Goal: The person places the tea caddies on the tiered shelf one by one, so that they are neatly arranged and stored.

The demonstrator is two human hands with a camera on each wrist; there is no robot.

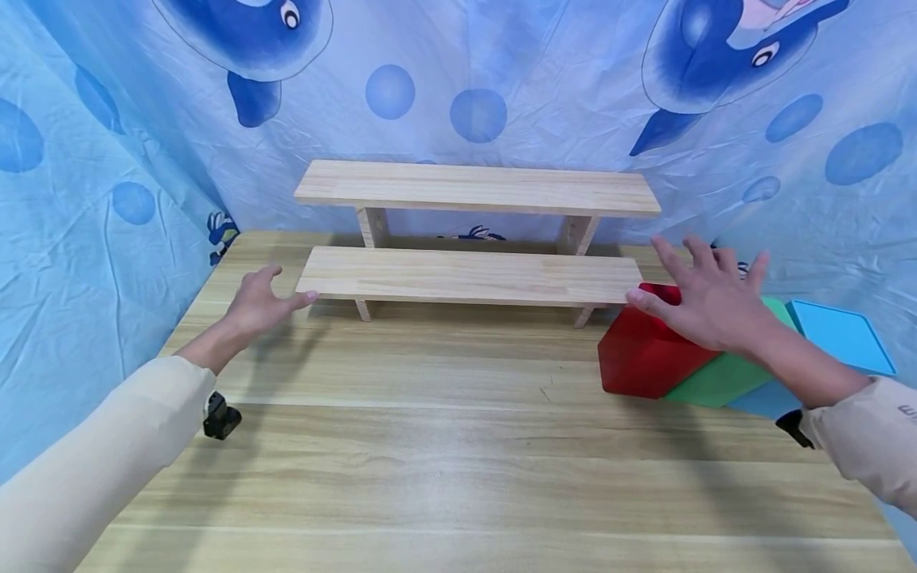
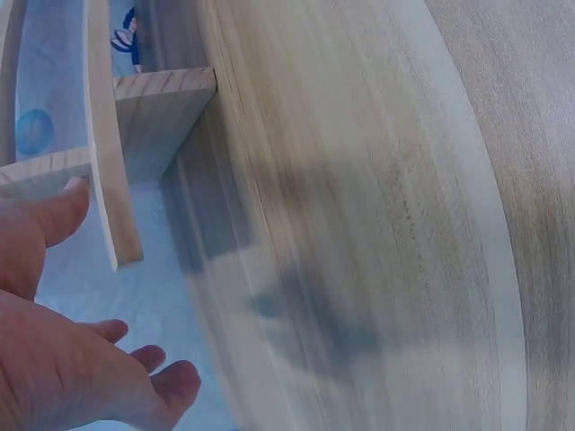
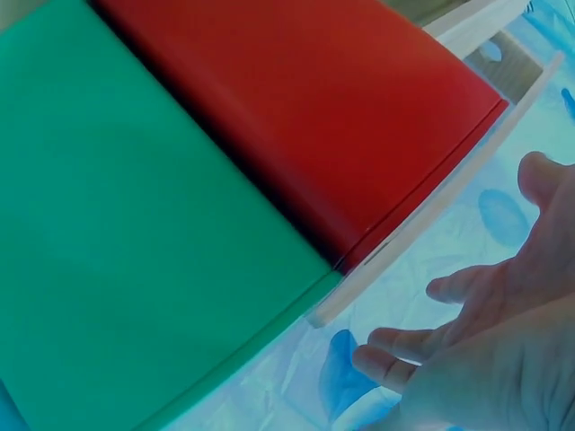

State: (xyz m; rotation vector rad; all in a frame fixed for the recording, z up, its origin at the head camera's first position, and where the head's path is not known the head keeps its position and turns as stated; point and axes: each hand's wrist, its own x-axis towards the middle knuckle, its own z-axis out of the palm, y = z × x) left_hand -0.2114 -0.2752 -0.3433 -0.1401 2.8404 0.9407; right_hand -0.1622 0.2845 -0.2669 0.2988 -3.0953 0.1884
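A two-tier wooden shelf stands at the back of the table, with an upper board (image 1: 476, 187) and a lower board (image 1: 469, 274). My left hand (image 1: 261, 302) is spread beside the lower board's left end, its thumb tip overlapping that end in the head view; nothing is in its grasp. My right hand (image 1: 716, 302) is held with fingers spread over a red bin (image 1: 637, 354), its thumb near the lower board's right end. It too holds nothing. Next to the red bin stand a green bin (image 1: 723, 378) and a blue bin (image 1: 841, 334), partly hidden by my right forearm.
A wood-grain tabletop (image 1: 430, 446) stretches in front of the shelf. Blue cloth (image 1: 430, 87) printed with dolphins and bubbles hangs behind and along both sides. Small black devices (image 1: 220, 416) are worn at the wrists.
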